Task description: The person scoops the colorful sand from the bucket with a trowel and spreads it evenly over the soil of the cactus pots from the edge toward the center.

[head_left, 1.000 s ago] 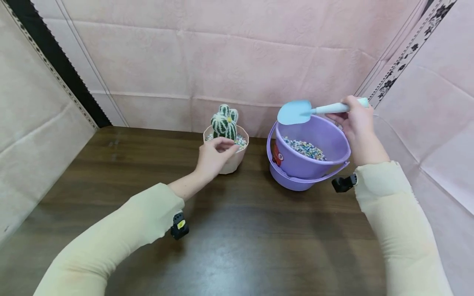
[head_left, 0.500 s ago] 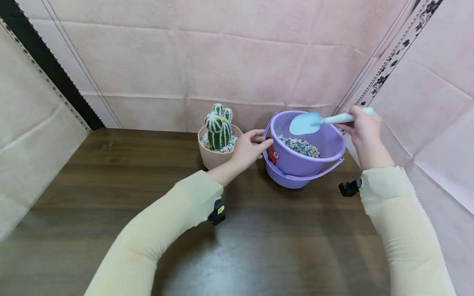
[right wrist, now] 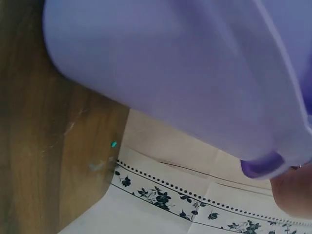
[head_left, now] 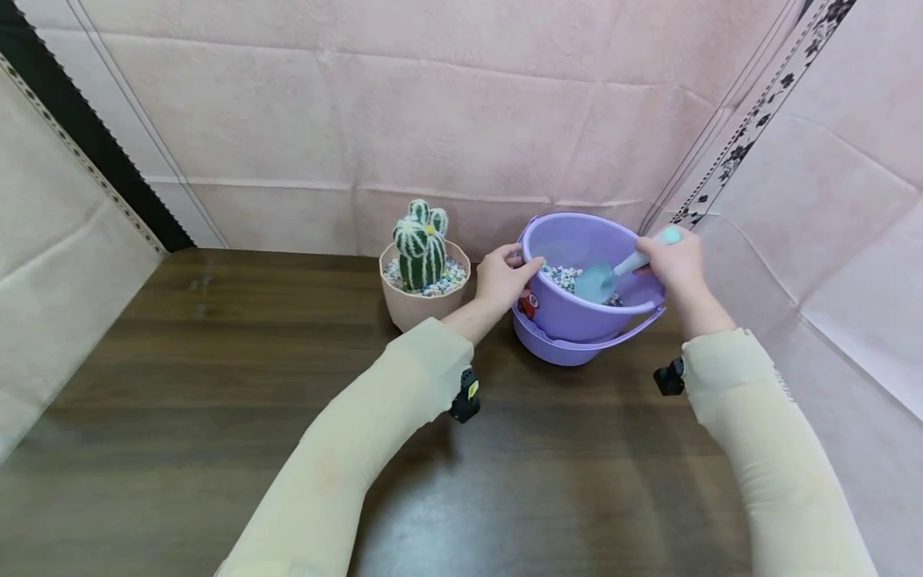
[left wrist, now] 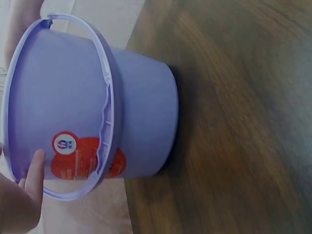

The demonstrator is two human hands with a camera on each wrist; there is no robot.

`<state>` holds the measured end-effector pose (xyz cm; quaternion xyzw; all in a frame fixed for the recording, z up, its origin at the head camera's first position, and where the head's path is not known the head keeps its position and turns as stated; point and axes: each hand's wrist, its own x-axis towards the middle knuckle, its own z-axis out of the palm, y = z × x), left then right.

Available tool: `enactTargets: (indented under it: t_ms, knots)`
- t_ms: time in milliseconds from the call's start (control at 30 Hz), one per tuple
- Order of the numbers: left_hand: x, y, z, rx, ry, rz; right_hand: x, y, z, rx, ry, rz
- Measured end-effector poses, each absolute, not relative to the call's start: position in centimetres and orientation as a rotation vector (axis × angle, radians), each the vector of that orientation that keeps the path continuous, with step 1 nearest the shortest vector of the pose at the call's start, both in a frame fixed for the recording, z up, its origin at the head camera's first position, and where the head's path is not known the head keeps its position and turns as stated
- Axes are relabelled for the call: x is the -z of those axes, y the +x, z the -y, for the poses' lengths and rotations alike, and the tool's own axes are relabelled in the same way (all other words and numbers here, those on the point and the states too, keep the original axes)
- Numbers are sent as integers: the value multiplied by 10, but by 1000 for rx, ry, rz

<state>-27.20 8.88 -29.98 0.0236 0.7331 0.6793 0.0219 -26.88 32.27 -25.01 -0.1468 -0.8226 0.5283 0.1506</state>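
Note:
A purple bucket point(head_left: 577, 324) stands on the table, its handle hanging down over the near side and a red label point(left wrist: 80, 156) on its wall. Colourful small pebbles point(head_left: 558, 276) cover the inside. At the left rim, my left hand point(head_left: 501, 280) grips the bucket, thumb on the outer wall. My right hand point(head_left: 674, 260) holds a light blue toy shovel point(head_left: 594, 282) by its handle, over the right rim. The shovel's blade is down in the pebbles, its tip partly hidden. The right wrist view shows only part of the right hand point(right wrist: 292, 192) behind the rim.
Left of the bucket, close to my left wrist, stands a beige pot point(head_left: 414, 308) of pebbles with a knitted cactus point(head_left: 421, 252). Pale cloth walls point(head_left: 433, 120) enclose the wooden table point(head_left: 216, 385). A tiny green bit point(right wrist: 114, 144) lies near the table's back.
My left hand has moved right from the cactus pot to the bucket's rim and taken hold. My right hand has lowered the shovel from above the bucket into the pebbles.

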Motion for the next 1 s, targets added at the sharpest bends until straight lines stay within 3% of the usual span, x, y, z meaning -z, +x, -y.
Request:
enactTargets:
  t_ms: [300, 633, 1000]
  knots:
    - [295, -274, -92, -2119, -23, -2258, 252, -269, -309, -1250, -175, 2686]
    - [296, -274, -91, -2099, -42, -2301, 254, -263, -303, -1664, -157, 2451]
    - [296, -274, -94, -2119, -23, -2267, 252, -264, -310, -2169, -325, 1979]
